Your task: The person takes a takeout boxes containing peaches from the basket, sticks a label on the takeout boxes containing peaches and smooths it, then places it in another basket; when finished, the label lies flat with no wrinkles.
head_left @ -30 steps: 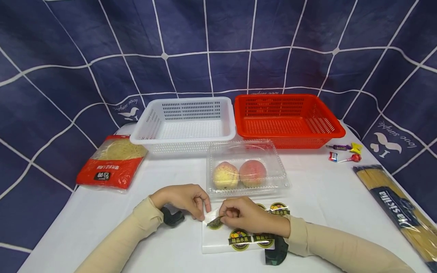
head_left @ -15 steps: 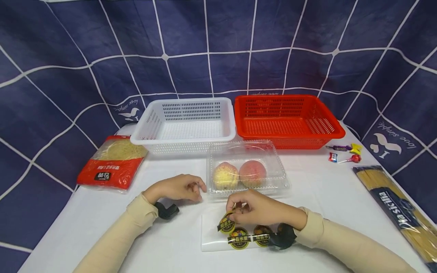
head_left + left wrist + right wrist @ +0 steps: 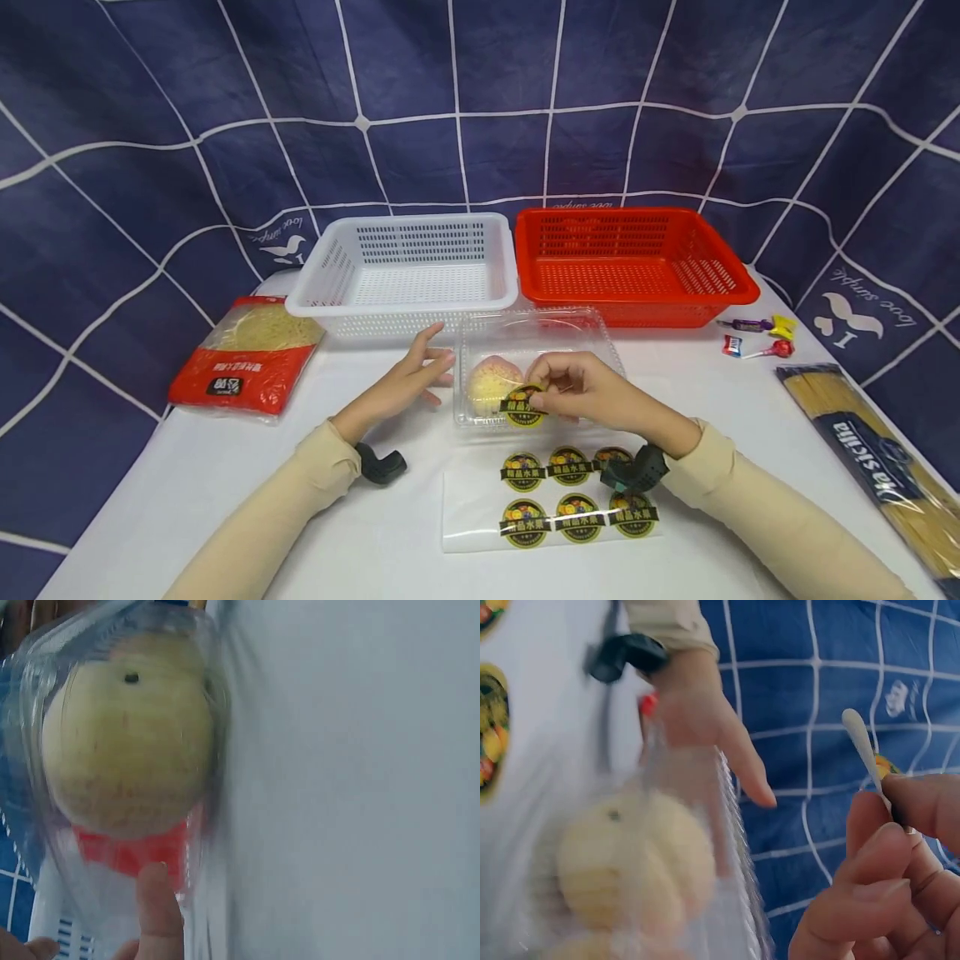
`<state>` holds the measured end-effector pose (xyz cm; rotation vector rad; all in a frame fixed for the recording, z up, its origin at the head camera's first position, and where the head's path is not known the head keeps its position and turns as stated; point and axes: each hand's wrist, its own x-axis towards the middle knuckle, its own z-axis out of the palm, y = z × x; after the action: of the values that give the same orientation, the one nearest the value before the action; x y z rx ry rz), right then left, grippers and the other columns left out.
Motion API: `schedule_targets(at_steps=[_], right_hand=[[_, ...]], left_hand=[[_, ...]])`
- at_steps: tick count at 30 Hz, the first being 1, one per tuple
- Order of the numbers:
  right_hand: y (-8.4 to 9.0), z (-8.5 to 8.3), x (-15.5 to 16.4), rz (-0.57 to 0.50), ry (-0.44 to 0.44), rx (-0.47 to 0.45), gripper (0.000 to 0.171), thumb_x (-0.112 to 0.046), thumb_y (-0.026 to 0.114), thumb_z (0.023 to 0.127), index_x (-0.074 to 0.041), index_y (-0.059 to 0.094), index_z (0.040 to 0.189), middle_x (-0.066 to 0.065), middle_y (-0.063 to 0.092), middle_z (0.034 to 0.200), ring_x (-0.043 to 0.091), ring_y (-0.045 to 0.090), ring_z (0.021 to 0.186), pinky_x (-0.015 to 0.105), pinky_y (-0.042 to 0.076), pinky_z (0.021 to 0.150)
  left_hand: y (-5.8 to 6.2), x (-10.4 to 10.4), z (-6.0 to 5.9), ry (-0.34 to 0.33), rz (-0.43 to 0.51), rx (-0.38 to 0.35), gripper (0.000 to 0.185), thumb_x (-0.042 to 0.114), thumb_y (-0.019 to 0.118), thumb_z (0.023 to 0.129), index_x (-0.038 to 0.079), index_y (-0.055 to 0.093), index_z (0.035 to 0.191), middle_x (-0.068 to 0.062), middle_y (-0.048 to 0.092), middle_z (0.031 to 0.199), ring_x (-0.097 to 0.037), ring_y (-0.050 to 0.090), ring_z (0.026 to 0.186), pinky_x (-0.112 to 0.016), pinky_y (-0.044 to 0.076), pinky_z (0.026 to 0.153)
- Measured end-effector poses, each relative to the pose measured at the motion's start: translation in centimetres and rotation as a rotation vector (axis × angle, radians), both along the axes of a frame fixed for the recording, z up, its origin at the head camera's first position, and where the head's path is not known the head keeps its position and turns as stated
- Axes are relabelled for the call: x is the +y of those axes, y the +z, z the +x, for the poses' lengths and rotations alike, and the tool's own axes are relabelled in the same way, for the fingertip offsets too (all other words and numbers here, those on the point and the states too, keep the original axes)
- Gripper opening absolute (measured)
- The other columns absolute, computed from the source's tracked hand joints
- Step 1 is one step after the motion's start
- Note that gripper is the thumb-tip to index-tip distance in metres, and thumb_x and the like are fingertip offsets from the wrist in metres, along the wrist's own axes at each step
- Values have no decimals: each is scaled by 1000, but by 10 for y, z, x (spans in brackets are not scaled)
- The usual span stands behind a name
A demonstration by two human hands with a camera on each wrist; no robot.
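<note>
The sticker [image 3: 524, 407] is pinched in the right hand [image 3: 592, 392], held over the front of the clear box [image 3: 542, 337] with two peaches [image 3: 491, 385] inside, mid-tabletop. The left hand [image 3: 405, 383] has its fingers straight, touching the box's left end. The sticker sheet [image 3: 480, 512] lies near the front edge. The white basket [image 3: 405, 267] and red basket [image 3: 633, 258] sit behind the box, towards the tabletop's far edge.

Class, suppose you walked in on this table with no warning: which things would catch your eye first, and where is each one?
Most striking is the right hand pinching a round black fruit sticker just over the clear clamshell box of two peaches at the table's middle, while the left hand touches the box's left end. Behind stand a white basket and a red basket side by side; the sticker sheet lies nearest the person.
</note>
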<state>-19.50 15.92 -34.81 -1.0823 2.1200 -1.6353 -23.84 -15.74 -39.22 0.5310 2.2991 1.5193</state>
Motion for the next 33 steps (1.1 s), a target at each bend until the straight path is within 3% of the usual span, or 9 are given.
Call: schedule_targets(at_steps=[5, 9, 14, 19, 27, 33], right_hand=[[8, -17, 4, -18, -155, -66, 6, 2, 70, 101, 6, 68, 105, 1, 64, 84, 15, 52, 65, 26, 45, 57], [6, -29, 4, -49, -272, -115, 10, -1, 69, 103, 7, 68, 108, 2, 66, 84, 12, 54, 68, 23, 46, 57], [1, -40, 4, -71, -357, -119, 13, -2, 67, 104, 10, 67, 109, 3, 63, 79, 12, 52, 66, 24, 41, 53], [-2, -48, 4, -69, -405, -53, 15, 3, 68, 102, 15, 67, 111, -3, 66, 78, 9, 49, 61, 24, 42, 52], [-3, -52, 4, 46, -473, 4, 21, 2, 77, 97, 12, 70, 114, 2, 69, 82, 9, 50, 61, 20, 43, 54], [-6, -50, -1, 223, -587, 216, 20, -4, 85, 91, 3, 76, 107, 3, 71, 81, 13, 59, 67, 22, 47, 61]], left_hand=[[-5, 23, -5, 58, 184, -145, 103, 28, 63, 102, 21, -11, 173, -40, 10, 169, -64, 37, 147, -62, 60, 96], [-10, 31, -4, 83, 174, -178, 111, 23, 72, 98, 25, -10, 173, -38, 5, 171, -61, 30, 152, -62, 59, 99], [-9, 31, 2, 56, 143, -193, 117, 27, 74, 95, 31, -13, 173, -36, -1, 173, -58, 17, 159, -67, 55, 103], [-5, 31, 5, 22, 147, -214, 120, 29, 73, 94, 34, -18, 171, -34, -7, 174, -58, 9, 160, -71, 50, 106], [-3, 33, 4, 12, 153, -237, 121, 25, 72, 94, 33, -21, 170, -35, -10, 174, -57, 4, 161, -72, 50, 105], [-3, 33, 4, -3, 152, -246, 122, 26, 72, 94, 34, -23, 170, -37, -15, 172, -56, -1, 161, -71, 54, 101]])
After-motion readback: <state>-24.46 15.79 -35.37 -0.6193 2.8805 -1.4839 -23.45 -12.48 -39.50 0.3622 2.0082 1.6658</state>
